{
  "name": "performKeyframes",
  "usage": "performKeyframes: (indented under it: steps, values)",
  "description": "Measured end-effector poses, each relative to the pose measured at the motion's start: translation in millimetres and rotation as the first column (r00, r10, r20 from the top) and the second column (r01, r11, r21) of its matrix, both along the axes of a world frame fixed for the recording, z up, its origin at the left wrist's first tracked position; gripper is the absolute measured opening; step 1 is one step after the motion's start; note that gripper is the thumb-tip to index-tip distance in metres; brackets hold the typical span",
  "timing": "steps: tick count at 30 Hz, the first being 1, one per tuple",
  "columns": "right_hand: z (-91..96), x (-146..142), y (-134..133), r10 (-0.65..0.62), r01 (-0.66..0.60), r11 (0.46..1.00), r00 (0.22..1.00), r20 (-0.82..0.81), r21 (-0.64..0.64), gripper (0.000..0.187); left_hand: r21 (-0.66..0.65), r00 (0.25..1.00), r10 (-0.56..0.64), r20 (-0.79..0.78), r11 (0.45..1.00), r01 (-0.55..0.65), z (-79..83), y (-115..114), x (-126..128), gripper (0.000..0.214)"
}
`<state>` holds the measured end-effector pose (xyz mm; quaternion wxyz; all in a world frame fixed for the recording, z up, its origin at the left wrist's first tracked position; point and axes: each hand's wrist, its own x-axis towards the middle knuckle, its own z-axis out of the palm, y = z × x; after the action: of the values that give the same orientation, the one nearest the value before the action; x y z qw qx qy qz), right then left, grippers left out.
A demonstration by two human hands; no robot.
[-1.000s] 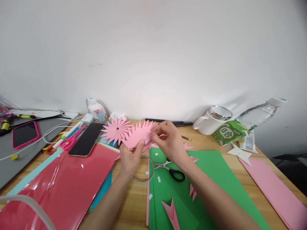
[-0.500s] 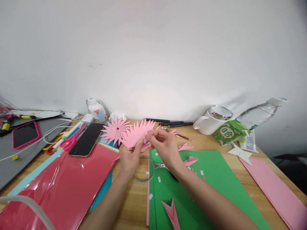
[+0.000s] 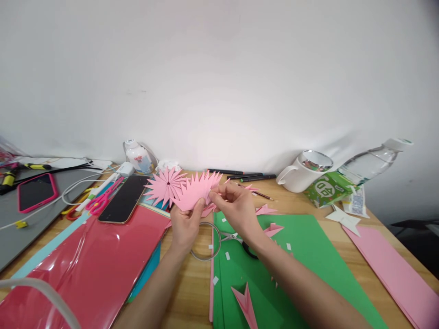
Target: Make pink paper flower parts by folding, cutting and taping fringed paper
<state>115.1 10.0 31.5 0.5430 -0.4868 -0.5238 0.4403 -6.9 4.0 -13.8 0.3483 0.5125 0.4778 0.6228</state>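
Above the middle of the wooden table my left hand (image 3: 185, 226) grips the lower edge of a pink paper piece cut into a fan of spikes (image 3: 195, 189). My right hand (image 3: 236, 208) pinches the right side of the same spiky piece with thumb and fingers closed. A finished pink spiky paper flower (image 3: 165, 185) lies just behind it to the left. Under my right wrist lie scissors (image 3: 236, 238) with black handles on green paper sheets (image 3: 308, 256).
Red sheets (image 3: 89, 269) and a black phone (image 3: 123, 199) lie left, with pink scissors (image 3: 101, 197) and a pink-cased phone (image 3: 34, 192). A white mug (image 3: 303, 172), green tissue pack (image 3: 325, 186), water bottle (image 3: 370, 162) and pink sheets (image 3: 394, 274) sit right. Pink scraps (image 3: 245, 301) lie near.
My right hand slid left along the spiky pink piece, from its right tip toward its middle. Pink scraps and pens behind it came into sight. My left hand stayed put.
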Motion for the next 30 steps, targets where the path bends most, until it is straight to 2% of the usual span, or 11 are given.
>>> performKeyframes:
  steps: [6, 13, 18, 26, 30]
  values:
    - [5.0, 1.8, 1.3, 0.084, -0.088, 0.994, 0.995, -0.057, -0.069, 0.015, -0.002, 0.999, 0.020, -0.040, 1.000, -0.020, 3.3, -0.4, -0.6, 0.026]
    - [10.6, 10.8, 4.8, 0.187, -0.185, 0.981, 0.982, 0.019, -0.051, 0.019, -0.022, 1.000, 0.018, -0.007, 1.000, -0.018, -2.5, 0.0, -1.5, 0.028]
    - [8.5, 11.7, 5.5, 0.127, -0.128, 0.992, 0.988, 0.086, 0.006, 0.018, -0.023, 0.999, 0.010, -0.040, 1.000, -0.011, -0.8, -1.3, -1.7, 0.027]
    - [9.2, 12.6, 4.8, 0.154, -0.158, 0.987, 0.973, 0.170, 0.012, 0.020, -0.011, 0.997, 0.011, -0.076, 1.000, -0.012, 15.6, -5.2, 0.3, 0.022]
    - [7.7, 5.0, -0.2, 0.010, -0.035, 0.994, 0.972, 0.234, 0.103, 0.022, 0.016, 0.993, 0.038, -0.110, 0.999, -0.036, 15.5, -5.1, 0.9, 0.023]
